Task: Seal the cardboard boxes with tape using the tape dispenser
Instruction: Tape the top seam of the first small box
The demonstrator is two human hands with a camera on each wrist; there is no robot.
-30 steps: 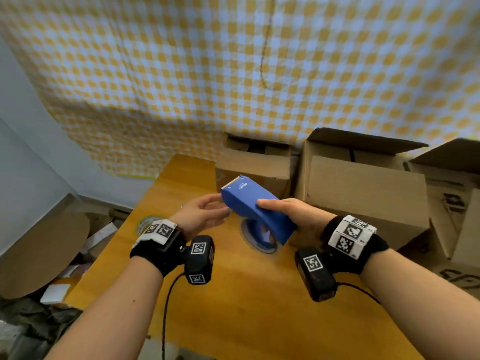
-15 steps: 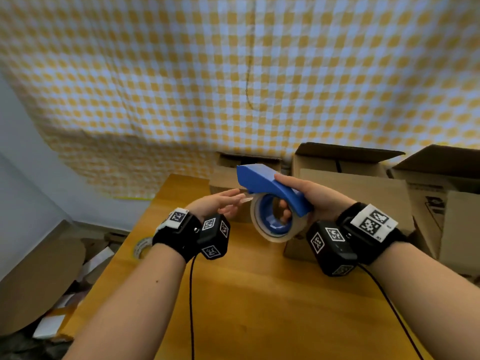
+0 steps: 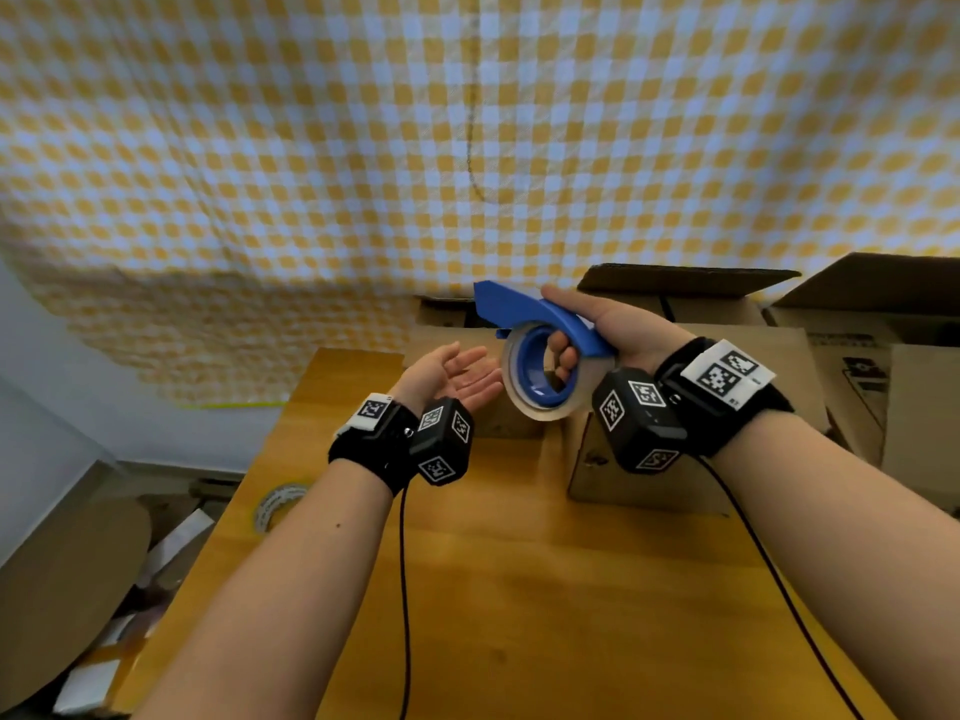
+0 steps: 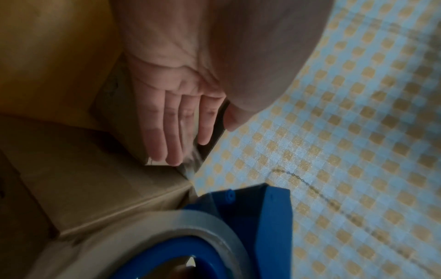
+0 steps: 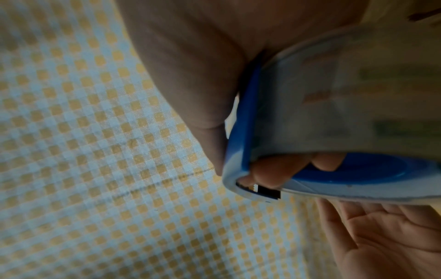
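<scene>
Fingers (image 3: 563, 356) of the right hand (image 3: 621, 324) curl through the blue core of the tape dispenser (image 3: 540, 324), gripping it in the air above the bench's (image 3: 519, 589) far edge, its tape roll (image 3: 524, 402) hanging below. Just beside it, the left hand (image 3: 449, 374) lies palm-up, fingers straight and holding nothing. Cardboard boxes (image 3: 753, 356) stand along the bench's far right edge.

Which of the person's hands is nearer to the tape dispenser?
Right. The right hand holds the tape dispenser, fingers curled through the roll. The left hand lies open, palm up, just beside it.
</scene>
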